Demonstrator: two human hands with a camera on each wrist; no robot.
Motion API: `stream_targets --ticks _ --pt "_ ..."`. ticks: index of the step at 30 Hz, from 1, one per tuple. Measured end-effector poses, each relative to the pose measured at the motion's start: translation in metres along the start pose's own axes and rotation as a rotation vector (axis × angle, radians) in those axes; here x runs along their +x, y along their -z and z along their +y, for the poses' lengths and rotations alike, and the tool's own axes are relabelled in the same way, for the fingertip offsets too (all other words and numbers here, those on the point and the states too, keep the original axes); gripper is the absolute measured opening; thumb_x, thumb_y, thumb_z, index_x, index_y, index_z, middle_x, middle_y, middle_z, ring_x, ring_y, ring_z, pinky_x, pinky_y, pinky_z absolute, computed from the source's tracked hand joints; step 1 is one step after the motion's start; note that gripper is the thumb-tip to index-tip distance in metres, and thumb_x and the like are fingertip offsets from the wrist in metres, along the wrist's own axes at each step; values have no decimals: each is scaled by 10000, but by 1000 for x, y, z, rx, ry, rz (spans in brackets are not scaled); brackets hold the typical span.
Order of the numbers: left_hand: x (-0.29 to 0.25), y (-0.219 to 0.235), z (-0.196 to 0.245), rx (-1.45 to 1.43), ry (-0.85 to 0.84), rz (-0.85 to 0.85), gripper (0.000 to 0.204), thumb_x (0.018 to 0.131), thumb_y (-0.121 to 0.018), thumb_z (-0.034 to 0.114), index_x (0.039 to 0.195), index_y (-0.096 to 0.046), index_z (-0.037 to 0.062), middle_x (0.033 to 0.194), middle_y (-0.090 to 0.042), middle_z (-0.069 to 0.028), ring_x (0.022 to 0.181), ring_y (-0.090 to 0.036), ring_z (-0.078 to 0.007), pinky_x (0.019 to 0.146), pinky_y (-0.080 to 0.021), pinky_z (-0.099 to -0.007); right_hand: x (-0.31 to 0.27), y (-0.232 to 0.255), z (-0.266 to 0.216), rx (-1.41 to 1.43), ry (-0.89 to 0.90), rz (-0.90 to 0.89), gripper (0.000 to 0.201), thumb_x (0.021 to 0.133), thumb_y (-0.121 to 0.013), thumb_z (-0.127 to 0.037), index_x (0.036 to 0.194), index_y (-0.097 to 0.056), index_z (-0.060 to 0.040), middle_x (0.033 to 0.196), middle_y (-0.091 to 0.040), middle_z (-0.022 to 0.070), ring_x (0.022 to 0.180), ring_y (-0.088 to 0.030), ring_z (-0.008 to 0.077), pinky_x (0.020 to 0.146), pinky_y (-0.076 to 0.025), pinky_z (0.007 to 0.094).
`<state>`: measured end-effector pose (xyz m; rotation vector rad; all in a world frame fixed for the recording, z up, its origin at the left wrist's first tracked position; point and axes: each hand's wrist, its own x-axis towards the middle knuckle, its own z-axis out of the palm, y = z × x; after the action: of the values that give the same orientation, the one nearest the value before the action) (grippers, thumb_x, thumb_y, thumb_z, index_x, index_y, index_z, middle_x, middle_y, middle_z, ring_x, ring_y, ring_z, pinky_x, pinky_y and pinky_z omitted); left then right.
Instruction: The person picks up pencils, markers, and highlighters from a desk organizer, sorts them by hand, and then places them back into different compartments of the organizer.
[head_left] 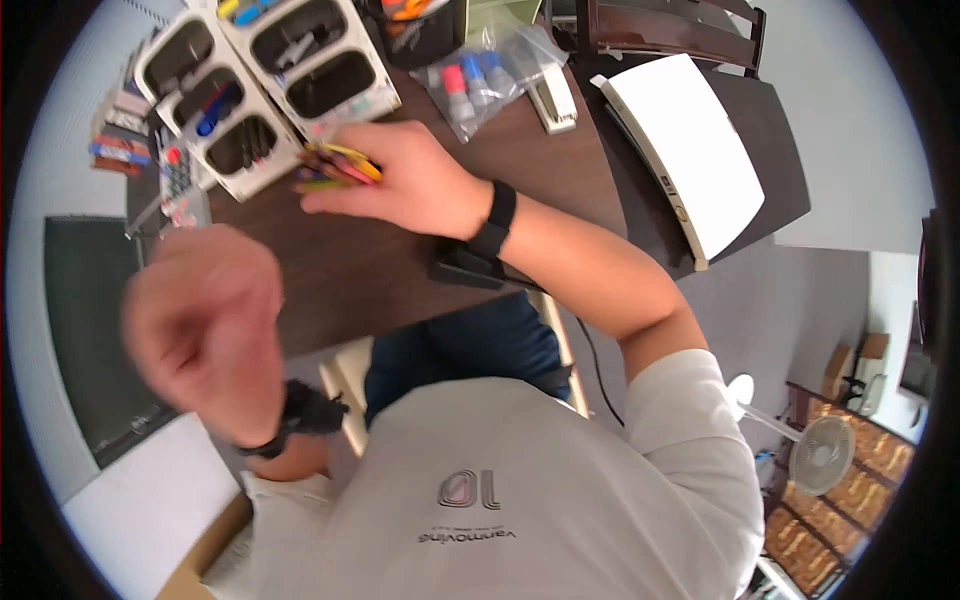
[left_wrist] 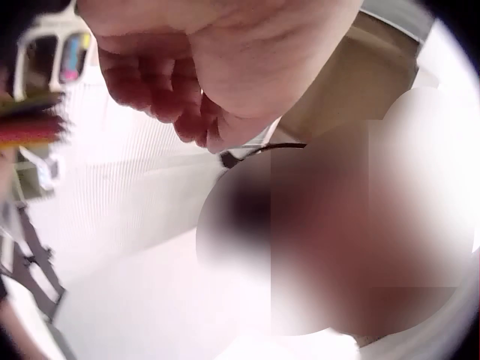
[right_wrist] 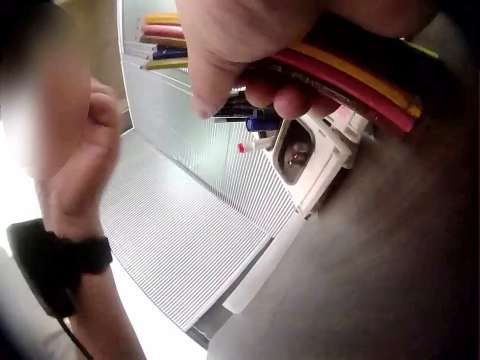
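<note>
In the head view my right hand [head_left: 415, 178] grips a bundle of colored pencils [head_left: 345, 163] beside the near edge of a white desk organizer [head_left: 266, 179]. The right wrist view shows the pencils [right_wrist: 356, 84] running through the fingers, yellow, red and blue among them, their ends sticking out on both sides. My left hand [head_left: 205, 315] is raised at the left, blurred, its fingers curled in toward the palm. Nothing shows in that hand [left_wrist: 255, 56] in the left wrist view. Pens and small items lie in the organizer's compartments.
A clear bag of capped bottles [head_left: 478, 85] and a white stapler [head_left: 554, 100] lie right of the organizer on the dark table [head_left: 400, 285]. A large white box-like object [head_left: 690, 150] rests on a dark surface at the right. A dark chair [head_left: 660, 35] stands behind.
</note>
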<state>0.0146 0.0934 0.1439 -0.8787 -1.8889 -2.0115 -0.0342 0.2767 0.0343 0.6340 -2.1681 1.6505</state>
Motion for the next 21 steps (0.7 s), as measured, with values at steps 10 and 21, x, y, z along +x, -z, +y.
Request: stream_targets --ticks 10,21 --pt "17 22 38 -845 491 -845 179 957 -680 94 789 -679 32 920 -707 -164 774 -675 -245 634 -546 -369 1 -4 6 44 -181 -18 430 846 -847 -355 1038 -704 2 856 -708 178 780 -699 322 739 -553 370" --pt "40 42 -2 -1407 441 -1224 166 962 -646 51 869 -771 -8 832 -725 -145 683 -693 -228 557 -533 -336 2 -6 5 167 -108 36 376 844 -865 -301 982 -700 7 799 -691 130 715 -640 176 715 -535 318"
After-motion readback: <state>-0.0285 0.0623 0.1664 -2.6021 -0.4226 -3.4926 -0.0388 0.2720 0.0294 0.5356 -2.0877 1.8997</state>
